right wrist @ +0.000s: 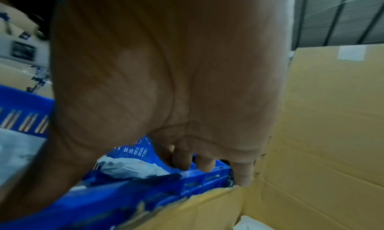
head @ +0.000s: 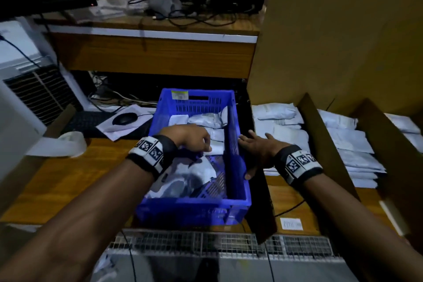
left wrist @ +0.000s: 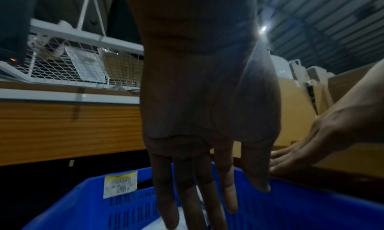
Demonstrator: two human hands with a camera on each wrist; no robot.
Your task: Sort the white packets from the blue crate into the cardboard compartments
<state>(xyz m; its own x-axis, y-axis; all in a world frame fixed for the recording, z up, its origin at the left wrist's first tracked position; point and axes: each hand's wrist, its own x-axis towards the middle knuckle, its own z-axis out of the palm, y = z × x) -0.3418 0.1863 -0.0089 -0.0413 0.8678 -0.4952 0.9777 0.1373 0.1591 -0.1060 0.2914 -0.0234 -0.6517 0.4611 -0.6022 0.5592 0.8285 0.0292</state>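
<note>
Left hand (head: 187, 137) hovers in the crate (head: 192, 208), fingers (left wrist: 228, 192) straight and empty, packets (head: 206, 121) directly below. Right hand (head: 254, 146), fingers spread, rests on the crate's right rim.

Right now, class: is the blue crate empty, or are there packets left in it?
Not empty. The blue crate holds several white packets on its floor, near the left hand.

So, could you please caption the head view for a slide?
Left hand reaches into the blue crate of white packets.

Left hand (head: 187, 138), right hand (head: 256, 146) outstretched
</note>
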